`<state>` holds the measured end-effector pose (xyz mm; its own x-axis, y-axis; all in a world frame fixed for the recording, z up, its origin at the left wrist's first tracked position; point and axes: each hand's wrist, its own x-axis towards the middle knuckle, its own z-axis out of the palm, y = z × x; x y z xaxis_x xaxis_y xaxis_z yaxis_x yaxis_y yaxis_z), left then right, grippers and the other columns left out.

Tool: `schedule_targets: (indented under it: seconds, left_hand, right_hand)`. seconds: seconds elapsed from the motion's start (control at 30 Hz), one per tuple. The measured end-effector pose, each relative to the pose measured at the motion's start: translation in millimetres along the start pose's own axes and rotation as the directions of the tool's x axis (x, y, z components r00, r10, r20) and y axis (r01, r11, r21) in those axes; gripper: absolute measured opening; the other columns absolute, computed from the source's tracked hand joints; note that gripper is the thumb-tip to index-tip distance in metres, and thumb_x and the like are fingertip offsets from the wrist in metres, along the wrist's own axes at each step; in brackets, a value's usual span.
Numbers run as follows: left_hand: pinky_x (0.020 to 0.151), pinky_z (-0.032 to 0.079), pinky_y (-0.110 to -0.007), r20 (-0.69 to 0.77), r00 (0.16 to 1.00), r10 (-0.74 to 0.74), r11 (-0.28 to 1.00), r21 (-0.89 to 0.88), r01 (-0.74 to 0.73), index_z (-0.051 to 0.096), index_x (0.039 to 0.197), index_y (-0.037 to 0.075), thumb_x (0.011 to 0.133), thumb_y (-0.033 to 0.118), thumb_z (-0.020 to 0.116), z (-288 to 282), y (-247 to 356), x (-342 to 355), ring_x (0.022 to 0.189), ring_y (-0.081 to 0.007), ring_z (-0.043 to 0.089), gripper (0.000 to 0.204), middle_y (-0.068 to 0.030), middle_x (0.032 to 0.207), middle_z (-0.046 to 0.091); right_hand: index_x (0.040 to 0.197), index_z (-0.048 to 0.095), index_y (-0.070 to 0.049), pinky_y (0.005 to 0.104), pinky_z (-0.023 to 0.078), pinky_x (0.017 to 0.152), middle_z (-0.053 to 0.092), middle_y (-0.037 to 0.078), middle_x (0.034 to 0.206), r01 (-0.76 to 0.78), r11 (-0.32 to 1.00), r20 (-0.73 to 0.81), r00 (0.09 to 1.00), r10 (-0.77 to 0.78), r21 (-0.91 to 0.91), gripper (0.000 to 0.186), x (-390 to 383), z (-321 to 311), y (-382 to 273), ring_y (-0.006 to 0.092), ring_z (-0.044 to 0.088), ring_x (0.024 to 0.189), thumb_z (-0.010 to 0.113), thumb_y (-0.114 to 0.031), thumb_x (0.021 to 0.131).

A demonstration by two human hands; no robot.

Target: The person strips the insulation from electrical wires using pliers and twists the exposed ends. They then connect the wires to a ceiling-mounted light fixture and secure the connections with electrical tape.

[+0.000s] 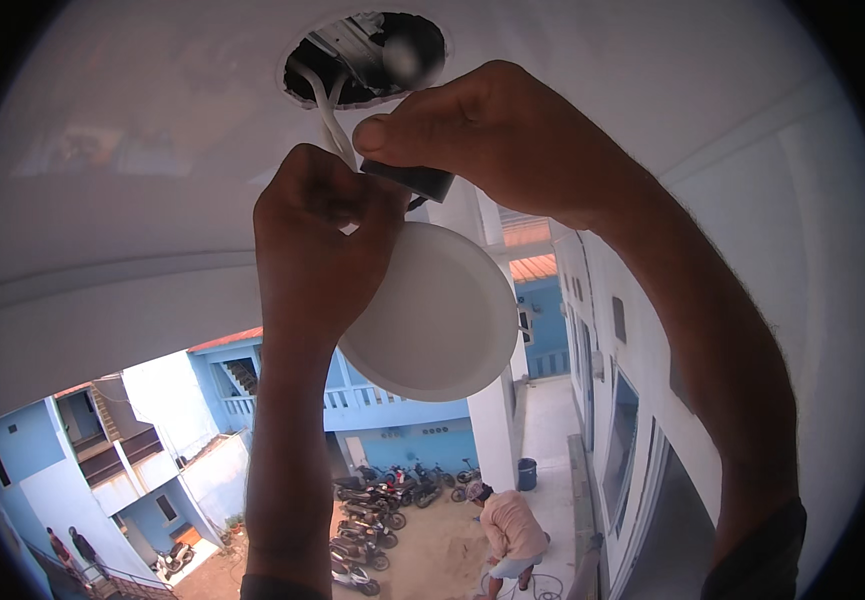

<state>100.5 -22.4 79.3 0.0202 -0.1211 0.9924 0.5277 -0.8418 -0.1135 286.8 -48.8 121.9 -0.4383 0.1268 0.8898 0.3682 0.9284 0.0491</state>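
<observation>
Out of a round hole (402,40) in the white ceiling hangs a white cable (327,115), its lower end running in behind the fingers of my left hand (317,240). That hand is closed, its fingertips pinched at the cable, partly hidden. My right hand (462,120) grips a small dark rectangular block (410,180) between thumb and fingers, right beside the left fingers. Just below the block, a short bit of black wire (415,203) shows. Under both hands hangs a round white panel light (437,310), partly covered by my left wrist.
Far below lies a yard with a row of parked motorbikes (367,520) and a person bending over (512,530) near a dark bucket (526,474). Blue-and-white buildings (392,405) stand behind. A white wall with windows (620,430) runs along the right.
</observation>
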Motion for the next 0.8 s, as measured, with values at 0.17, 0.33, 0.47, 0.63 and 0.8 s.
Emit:
schedule_targets:
  seconds: [0.17, 0.33, 0.47, 0.63, 0.8]
  left_hand:
    - [0.073, 0.059, -0.035, 0.018, 1.000, -0.009, 0.993, -0.120, 0.012, 0.055, 0.087, 0.001, 0.083, 0.011, 0.078, 59.1, 43.8, 53.6, 0.072, -0.0202, 0.072, 0.025, -0.0138, 0.076, 0.069]
    - [0.069, 0.056, -0.032, 0.002, 0.992, -0.123, 0.983, -0.139, 0.122, 0.061, 0.087, 0.000, 0.086, 0.016, 0.077, 106.2, 55.0, 82.1, 0.068, -0.0155, 0.068, 0.023, -0.0115, 0.074, 0.070]
    - [0.070, 0.056, -0.031, 0.085, 0.984, -0.159, 0.975, -0.143, 0.170, 0.067, 0.092, -0.001, 0.088, 0.014, 0.074, 148.1, 68.6, 100.4, 0.072, -0.0155, 0.070, 0.018, -0.0094, 0.076, 0.071]
    - [0.077, 0.058, -0.033, 0.111, 0.992, -0.056, 0.967, -0.240, 0.082, 0.066, 0.094, -0.001, 0.085, 0.007, 0.074, 183.7, 59.9, 114.1, 0.079, -0.0177, 0.073, 0.015, -0.0100, 0.082, 0.073]
    - [0.082, 0.059, -0.036, 0.035, 0.994, -0.099, 0.983, -0.155, 0.104, 0.056, 0.092, 0.002, 0.084, 0.001, 0.072, 208.3, 66.8, 124.8, 0.082, -0.0192, 0.074, 0.018, -0.0122, 0.083, 0.072]
  right_hand:
    - [0.117, 0.075, -0.006, 0.0372, 0.057, 0.086, 0.076, 0.009, 0.106, 0.246, 0.910, 0.010, 0.966, -0.258, -0.335, 0.026, 16.4, -88.8, 43.6, 0.0199, 0.070, 0.092, 0.069, -0.018, 0.095]
    - [0.110, 0.077, -0.008, 0.0345, 0.058, 0.078, 0.067, 0.008, 0.115, 0.142, 0.887, -0.006, 0.987, -0.161, -0.439, 0.022, 3.7, -130.3, 65.1, 0.0205, 0.067, 0.099, 0.070, -0.010, 0.089]
    - [0.100, 0.077, -0.003, 0.0343, 0.059, 0.072, 0.059, 0.008, 0.130, 0.327, 0.847, 0.051, 0.940, -0.337, -0.420, 0.016, 2.0, -180.9, 98.5, 0.0214, 0.066, 0.105, 0.068, -0.007, 0.087]
    - [0.092, 0.077, 0.000, 0.0346, 0.059, 0.076, 0.059, 0.009, 0.132, 0.350, 0.842, 0.025, 0.928, -0.373, -0.410, 0.014, 1.3, -205.1, 126.3, 0.0217, 0.066, 0.107, 0.066, -0.004, 0.085]
    - [0.089, 0.077, 0.001, 0.0351, 0.057, 0.084, 0.065, 0.010, 0.127, 0.409, 0.849, 0.100, 0.911, -0.399, -0.336, 0.015, 5.8, -225.2, 137.8, 0.0224, 0.070, 0.100, 0.066, -0.009, 0.084]
